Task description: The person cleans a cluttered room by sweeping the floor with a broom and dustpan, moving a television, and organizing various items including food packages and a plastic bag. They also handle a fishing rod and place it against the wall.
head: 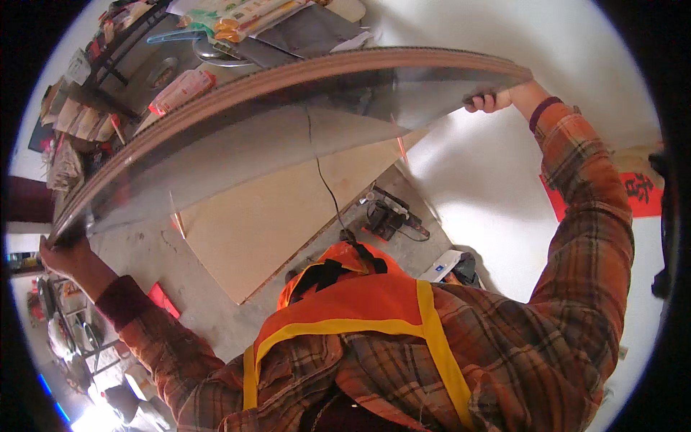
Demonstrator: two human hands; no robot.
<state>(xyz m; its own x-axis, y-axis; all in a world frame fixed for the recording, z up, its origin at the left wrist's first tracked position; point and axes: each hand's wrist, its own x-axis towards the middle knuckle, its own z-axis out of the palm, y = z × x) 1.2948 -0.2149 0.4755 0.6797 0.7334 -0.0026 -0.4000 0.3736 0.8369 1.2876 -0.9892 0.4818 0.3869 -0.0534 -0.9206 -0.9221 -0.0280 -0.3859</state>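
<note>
My left hand [70, 256] grips the lower left end of a large, thin panel [232, 135] with a brown banded edge. At the upper right, my right hand [499, 102] is closed around the panel's other end, its fingers curled under the rim. Held up at both ends, the panel spans the view before me, tilted with its right end higher in the picture. Its face is glossy and grey; I cannot tell whether it is see-through or mirroring. Below it, a flat wooden board [259, 232] lies partly covered by the panel.
A black corded power tool [391, 213] rests on the concrete floor beside the board. A dark cable [326, 186] runs near my orange apron [345, 302]. A white wall [486, 173] rises at right. Packages [181, 92] and cluttered shelves [81, 318] stand at left.
</note>
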